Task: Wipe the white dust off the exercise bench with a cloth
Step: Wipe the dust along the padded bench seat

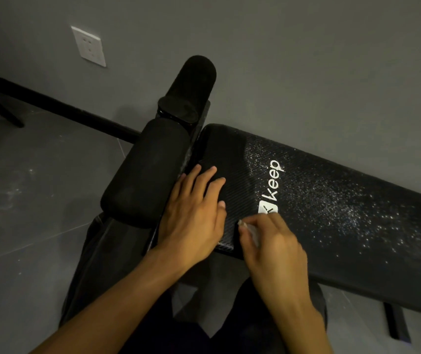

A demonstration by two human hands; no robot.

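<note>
Fingers (260,222) of the right hand (274,244) curl round a small white cloth (253,233), pressing it to the bench (230,149) just beside the logo (272,185). The left hand (194,213) lies flat, fingers straight, on the cleaner end. Step in hand, apparently: wiping. White dust (337,203) beyond the logo likely calls for strokes to the right.

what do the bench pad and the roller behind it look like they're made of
Bench pad: probably black vinyl or faux leather, embossed with a carbon-fibre-style weave; fine diagonal ribs and a faint sheen show. Foam roller: likely soft foam, matte and slightly fuzzy, reflecting almost no light.
</note>
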